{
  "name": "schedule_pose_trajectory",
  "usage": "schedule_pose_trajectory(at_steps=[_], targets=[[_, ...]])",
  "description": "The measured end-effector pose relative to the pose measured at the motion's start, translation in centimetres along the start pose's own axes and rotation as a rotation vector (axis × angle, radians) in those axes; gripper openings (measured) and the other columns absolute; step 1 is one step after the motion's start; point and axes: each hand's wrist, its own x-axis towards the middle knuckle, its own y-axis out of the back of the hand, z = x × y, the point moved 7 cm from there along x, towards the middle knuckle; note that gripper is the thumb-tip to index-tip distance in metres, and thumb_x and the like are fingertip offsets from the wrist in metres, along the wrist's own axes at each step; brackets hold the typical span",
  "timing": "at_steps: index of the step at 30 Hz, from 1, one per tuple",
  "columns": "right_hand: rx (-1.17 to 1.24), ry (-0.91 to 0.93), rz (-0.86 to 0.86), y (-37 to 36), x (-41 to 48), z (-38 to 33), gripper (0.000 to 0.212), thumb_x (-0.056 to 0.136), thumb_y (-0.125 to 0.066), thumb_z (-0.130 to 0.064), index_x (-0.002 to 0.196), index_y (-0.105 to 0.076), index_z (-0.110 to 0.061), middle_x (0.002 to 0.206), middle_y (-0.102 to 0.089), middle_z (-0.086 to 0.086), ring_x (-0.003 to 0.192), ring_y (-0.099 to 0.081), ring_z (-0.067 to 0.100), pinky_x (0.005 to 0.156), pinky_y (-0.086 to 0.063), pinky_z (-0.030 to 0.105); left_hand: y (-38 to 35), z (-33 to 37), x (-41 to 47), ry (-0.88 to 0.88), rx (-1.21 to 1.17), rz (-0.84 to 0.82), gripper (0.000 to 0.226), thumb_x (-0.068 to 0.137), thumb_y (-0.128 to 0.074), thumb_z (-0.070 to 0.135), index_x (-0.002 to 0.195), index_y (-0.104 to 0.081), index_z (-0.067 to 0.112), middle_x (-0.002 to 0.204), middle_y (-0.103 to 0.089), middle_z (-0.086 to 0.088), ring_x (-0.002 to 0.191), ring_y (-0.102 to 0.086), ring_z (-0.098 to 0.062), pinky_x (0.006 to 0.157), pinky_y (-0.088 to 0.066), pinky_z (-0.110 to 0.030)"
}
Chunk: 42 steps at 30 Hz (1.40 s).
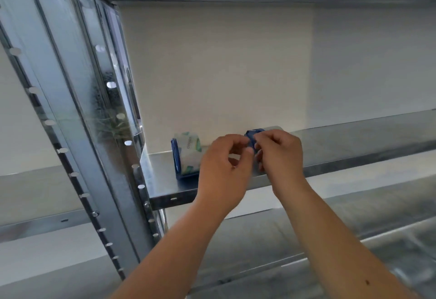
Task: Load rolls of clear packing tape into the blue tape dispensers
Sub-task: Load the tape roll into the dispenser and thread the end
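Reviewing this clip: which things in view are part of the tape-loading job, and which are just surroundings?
Part of the job:
- blue dispenser held between left hand and right hand
- second blue dispenser with a printed-wrap roll, standing on the shelf

Just surroundings:
- metal shelf
- perforated rack upright
- white back panel

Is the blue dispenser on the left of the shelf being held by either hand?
No: that blue dispenser stands alone on the shelf, while both hands work a second blue piece.

Metal shelf (165, 192), galvanised, bolted to a perforated upright (99, 133) at its left end. On it stood one blue dispenser (181, 157) loaded with a tape roll (188, 152), near the left end.
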Motion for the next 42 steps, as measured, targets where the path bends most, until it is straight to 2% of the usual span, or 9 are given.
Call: schedule_pose_trajectory(at_steps=[6, 11, 14, 20, 24, 28, 35, 39, 42], targets=[[-0.387, 0.255, 0.162, 5.1, 3.3, 0.2, 0.009, 0.094, -0.062, -0.023, 0.097, -0.070, -0.023, 0.099, -0.067, -0.010, 0.090, -0.062, 0.011, 0.078, -0.053, 0.029, -6.2, -2.0, 2.1, 0.249, 0.053, -0.063, 0.033, 0.096, -0.069, 0.035, 0.126, -0.070, 0.021, 0.113, -0.071, 0.012, 0.099, -0.065, -0.001, 0.086, -0.051, -0.017], [-0.473, 0.166, -0.160, 5.8, 8.2, 4.0, 0.038, 0.100, -0.057, -0.043, 0.135, -0.057, -0.027, 0.138, -0.061, -0.005, 0.118, -0.059, 0.015, 0.098, -0.056, 0.037, -9.8, -2.6, 3.6, 0.372, 0.092, 0.037, 0.026, 0.095, -0.068, 0.043, 0.107, -0.072, 0.021, 0.095, -0.072, 0.008, 0.091, -0.070, -0.014, 0.081, -0.058, -0.028], [-0.363, 0.185, -0.343, 6.0, 9.1, 5.5, 0.035, 0.103, -0.054, -0.041, 0.135, -0.057, -0.026, 0.132, -0.065, -0.007, 0.109, -0.063, 0.011, 0.082, -0.053, 0.015, -12.3, -2.4, 3.8, 0.350, 0.160, 0.064, 0.030, 0.099, -0.065, 0.039, 0.082, -0.070, 0.014, 0.064, -0.062, 0.008, 0.058, -0.058, -0.003, 0.048, -0.039, -0.011], [-0.446, 0.322, -0.553, 6.1, 9.4, 6.6, 0.026, 0.101, -0.057, -0.047, 0.115, -0.063, -0.026, 0.108, -0.075, -0.008, 0.095, -0.071, 0.010, 0.081, -0.056, 0.023, -12.8, -2.2, 4.6, 0.467, 0.024, 0.173, 0.024, 0.103, -0.063, 0.029, 0.099, -0.075, 0.008, 0.095, -0.078, -0.012, 0.092, -0.075, -0.028, 0.072, -0.061, -0.032], [-0.669, 0.401, -0.569, 5.9, 9.3, 6.9, 0.032, 0.099, -0.062, -0.044, 0.124, -0.062, -0.025, 0.119, -0.074, -0.004, 0.103, -0.071, 0.016, 0.093, -0.052, 0.025, -11.3, -0.9, 7.5, 0.471, -0.186, 0.274, 0.043, 0.081, -0.071, 0.045, 0.089, -0.070, 0.002, 0.097, -0.073, -0.025, 0.090, -0.072, -0.041, 0.080, -0.061, -0.049], [-0.678, 0.382, -0.584, 5.7, 9.0, 7.0, 0.043, 0.093, -0.069, -0.048, 0.130, -0.061, -0.028, 0.126, -0.072, -0.008, 0.112, -0.070, 0.014, 0.101, -0.054, 0.028, -10.2, 0.5, 11.1, 0.470, -0.268, 0.278, 0.048, 0.071, -0.073, 0.056, 0.097, -0.055, 0.019, 0.097, -0.052, -0.005, 0.086, -0.050, -0.024, 0.077, -0.037, -0.040], [-0.153, 0.135, -0.577, 3.7, 12.2, 2.6, 0.038, 0.094, -0.067, -0.049, 0.126, -0.066, -0.028, 0.109, -0.068, -0.014, 0.095, -0.066, 0.005, 0.077, -0.050, 0.020, -10.6, -1.1, 11.6, 0.511, -0.234, 0.219, 0.048, 0.087, -0.078, 0.046, 0.095, -0.074, -0.001, 0.106, -0.076, -0.024, 0.096, -0.074, -0.038, 0.090, -0.061, -0.050], [-0.104, 0.049, -0.594, 2.0, 13.1, 2.6, 0.024, 0.097, -0.068, -0.032, 0.111, -0.073, -0.013, 0.102, -0.071, -0.001, 0.096, -0.066, 0.018, 0.077, -0.049, 0.025, -10.2, -2.0, 11.8, 0.488, -0.175, 0.203, 0.057, 0.092, -0.071, 0.057, 0.086, -0.069, 0.000, 0.080, -0.067, -0.016, 0.074, -0.064, -0.025, 0.069, -0.052, -0.035], [-0.044, 0.040, -0.496, 3.4, 14.1, 2.8, 0.018, 0.099, -0.064, -0.026, 0.110, -0.071, -0.013, 0.106, -0.072, 0.007, 0.099, -0.067, 0.025, 0.083, -0.057, 0.037, -10.1, -1.9, 12.1, 0.476, -0.157, 0.172, 0.059, 0.087, -0.066, 0.068, 0.087, -0.065, 0.008, 0.083, -0.064, -0.012, 0.078, -0.060, -0.025, 0.073, -0.047, -0.035]])
